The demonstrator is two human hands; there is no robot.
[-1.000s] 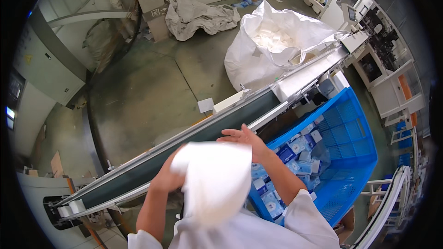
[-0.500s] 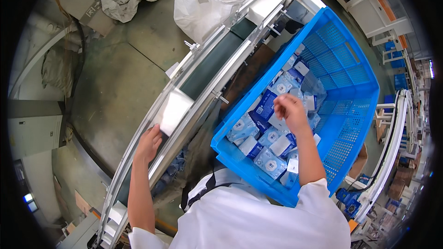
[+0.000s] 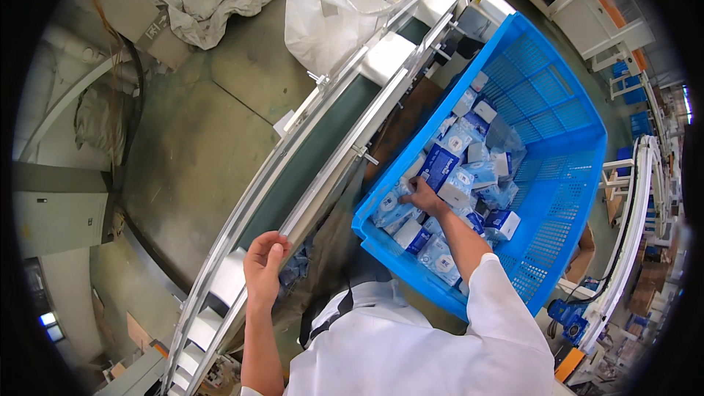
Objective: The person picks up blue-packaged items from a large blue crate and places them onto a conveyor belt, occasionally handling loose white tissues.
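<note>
My left hand (image 3: 264, 260) hovers at the inner rail of the curved conveyor (image 3: 312, 150), its fingers loosely bent and nothing in them. Beside it on the belt lies a white block-like stack (image 3: 229, 279), with several more white stacks further down. My right hand (image 3: 425, 198) reaches into the large blue plastic basket (image 3: 561, 176). Its thumb and fingers are spread over the soft tissue packs, touching them next to a dark blue pack (image 3: 440, 166). Light blue and white packs (image 3: 440, 260) lie jumbled around it. The undersides of the right fingers are partly hidden.
Higher on the belt sits another white block (image 3: 387, 57). A big white woven sack (image 3: 323, 22) with white pieces inside stands beyond the conveyor. Small metal knobs (image 3: 363, 154) stick out from the rail. A second white curved conveyor (image 3: 638, 227) runs at the right.
The white blocks have slid down the belt toward me. My left hand has moved off the block, rightward and down. My right hand has gone left and lower onto the packs, its fingers spreading.
</note>
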